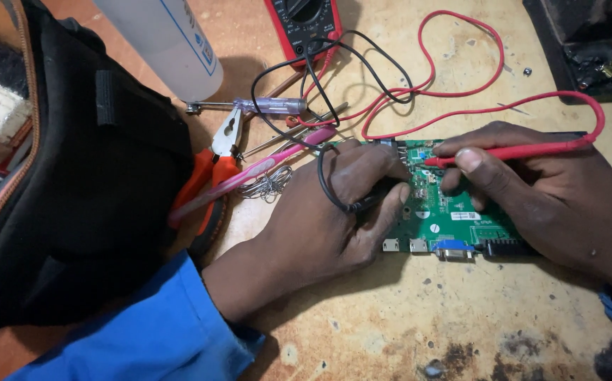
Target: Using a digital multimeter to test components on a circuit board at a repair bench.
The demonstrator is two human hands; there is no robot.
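A green circuit board (pixel 454 215) lies flat on the worn wooden bench. My left hand (pixel 327 212) rests on the board's left end and grips a black test probe (pixel 373 201), its tip hidden under my fingers. My right hand (pixel 538 190) holds a red test probe (pixel 510 152) like a pen, its tip touching the board's upper middle. Black and red leads (pixel 419 88) loop back to a red multimeter (pixel 304 25) at the top edge.
A black bag (pixel 87 183) fills the left side. Beside it lie orange-handled pliers (pixel 214 166), a clear-handled screwdriver (pixel 256 106), a pink tool (pixel 249 173), and a white bottle (pixel 172 42). A dark device (pixel 588 49) sits at top right.
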